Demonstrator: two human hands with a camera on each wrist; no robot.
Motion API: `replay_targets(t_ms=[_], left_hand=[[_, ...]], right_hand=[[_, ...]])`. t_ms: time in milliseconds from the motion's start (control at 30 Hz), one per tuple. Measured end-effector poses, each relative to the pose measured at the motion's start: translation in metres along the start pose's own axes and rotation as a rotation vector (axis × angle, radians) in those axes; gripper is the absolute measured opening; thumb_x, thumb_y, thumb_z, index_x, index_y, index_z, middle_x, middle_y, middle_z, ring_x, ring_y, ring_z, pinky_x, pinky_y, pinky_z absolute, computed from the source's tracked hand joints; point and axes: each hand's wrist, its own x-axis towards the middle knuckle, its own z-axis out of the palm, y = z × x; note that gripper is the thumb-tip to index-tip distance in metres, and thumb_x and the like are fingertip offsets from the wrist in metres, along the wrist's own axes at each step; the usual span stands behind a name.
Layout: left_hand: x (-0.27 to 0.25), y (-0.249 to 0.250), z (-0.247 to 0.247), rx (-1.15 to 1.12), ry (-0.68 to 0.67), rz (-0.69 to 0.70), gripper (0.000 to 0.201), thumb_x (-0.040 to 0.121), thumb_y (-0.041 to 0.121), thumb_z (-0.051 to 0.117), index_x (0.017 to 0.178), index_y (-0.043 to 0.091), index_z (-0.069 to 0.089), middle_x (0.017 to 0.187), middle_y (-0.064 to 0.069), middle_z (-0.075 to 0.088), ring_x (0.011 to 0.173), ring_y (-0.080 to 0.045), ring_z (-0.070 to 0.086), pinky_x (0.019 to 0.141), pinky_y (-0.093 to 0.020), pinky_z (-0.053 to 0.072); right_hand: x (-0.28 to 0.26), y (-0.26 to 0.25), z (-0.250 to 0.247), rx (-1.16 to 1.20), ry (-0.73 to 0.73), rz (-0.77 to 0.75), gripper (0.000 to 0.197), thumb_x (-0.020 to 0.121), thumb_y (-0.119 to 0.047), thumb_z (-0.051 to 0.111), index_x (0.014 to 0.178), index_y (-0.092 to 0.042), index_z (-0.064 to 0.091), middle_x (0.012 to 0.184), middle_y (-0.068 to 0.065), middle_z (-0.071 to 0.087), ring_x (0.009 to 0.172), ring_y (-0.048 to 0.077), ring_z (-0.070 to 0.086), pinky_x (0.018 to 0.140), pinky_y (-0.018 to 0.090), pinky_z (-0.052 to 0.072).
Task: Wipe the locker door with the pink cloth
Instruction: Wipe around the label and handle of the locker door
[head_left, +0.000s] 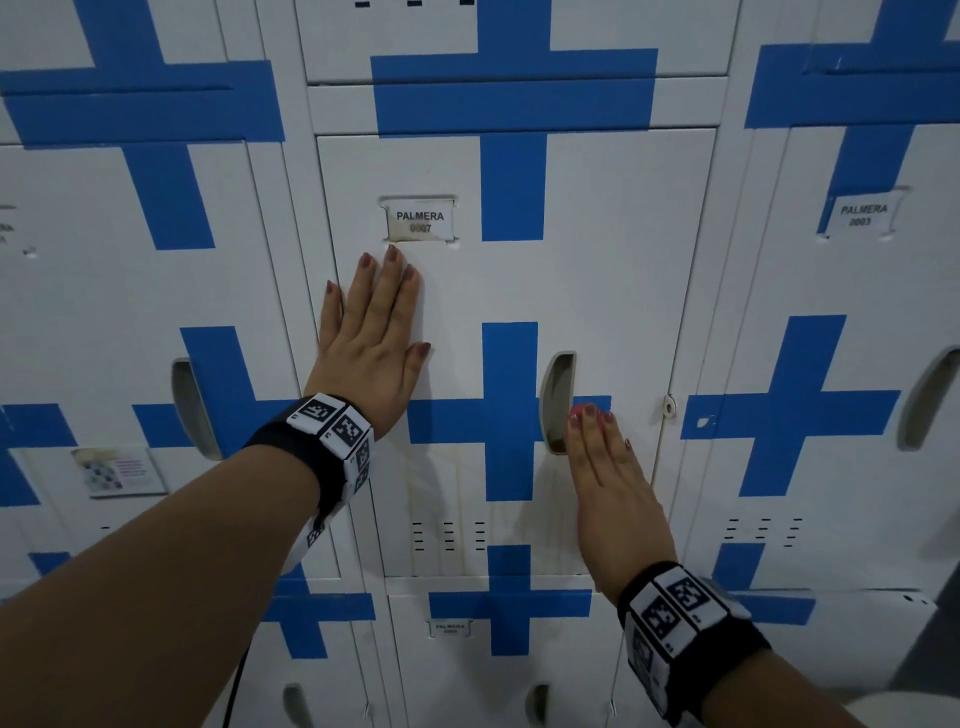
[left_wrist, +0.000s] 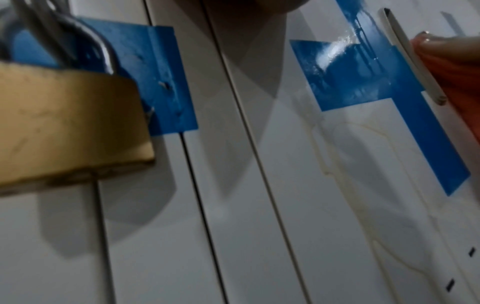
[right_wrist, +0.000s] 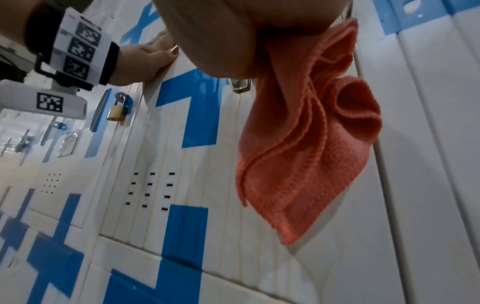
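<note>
The white locker door (head_left: 597, 260) with blue tape crosses and a name label (head_left: 420, 221) fills the middle of the head view. My left hand (head_left: 374, 322) lies flat on its upper left part, fingers straight, just below the label. My right hand (head_left: 608, 483) presses flat on the door beside the recessed handle (head_left: 558, 400), fingers straight. The pink cloth (right_wrist: 306, 133) is trapped between that palm (right_wrist: 221, 37) and the door; its loose folds hang down below the hand. In the head view only a pink sliver of the cloth (head_left: 575, 414) shows at the fingertips.
Neighbouring lockers stand left and right, each with its own handle recess. A brass padlock (left_wrist: 64, 123) hangs on the locker to the left, close under my left wrist. Vent slots (head_left: 449, 535) sit low on the door. A small picture card (head_left: 117, 470) is stuck on the left locker.
</note>
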Motion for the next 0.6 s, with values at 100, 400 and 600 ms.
replay_targets(t_ms=[100, 400, 600], left_hand=[[0.000, 0.000, 0.000, 0.000, -0.002, -0.001, 0.066, 0.097, 0.039, 0.023, 0.148, 0.015, -0.010, 0.154, 0.002, -0.017, 0.142, -0.017, -0.021, 0.115, -0.039, -0.013], [0.000, -0.001, 0.000, 0.004, -0.001, -0.002, 0.067, 0.096, 0.039, 0.023, 0.148, 0.015, -0.011, 0.154, 0.002, -0.018, 0.142, -0.017, -0.021, 0.115, -0.038, -0.014], [0.000, -0.001, 0.000, 0.008, -0.001, -0.004, 0.067, 0.096, 0.039, 0.024, 0.148, 0.014, -0.010, 0.155, 0.002, -0.016, 0.142, -0.017, -0.021, 0.115, -0.038, -0.015]], right_hand=[[-0.008, 0.005, 0.006, 0.010, -0.073, -0.030, 0.106, 0.065, 0.006, 0.066, 0.148, -0.010, 0.002, 0.156, 0.008, 0.009, 0.144, 0.022, -0.002, 0.110, 0.043, 0.020], [0.007, -0.012, -0.041, 0.644, 0.169, 0.263, 0.062, 0.081, -0.011, 0.067, 0.137, -0.008, 0.042, 0.141, 0.004, 0.042, 0.130, 0.015, 0.038, 0.107, 0.013, 0.022], [0.035, -0.013, -0.073, 0.997, 0.341, 0.697, 0.034, 0.089, 0.003, 0.038, 0.109, -0.017, 0.055, 0.112, 0.001, 0.057, 0.097, 0.008, 0.053, 0.086, 0.018, 0.044]])
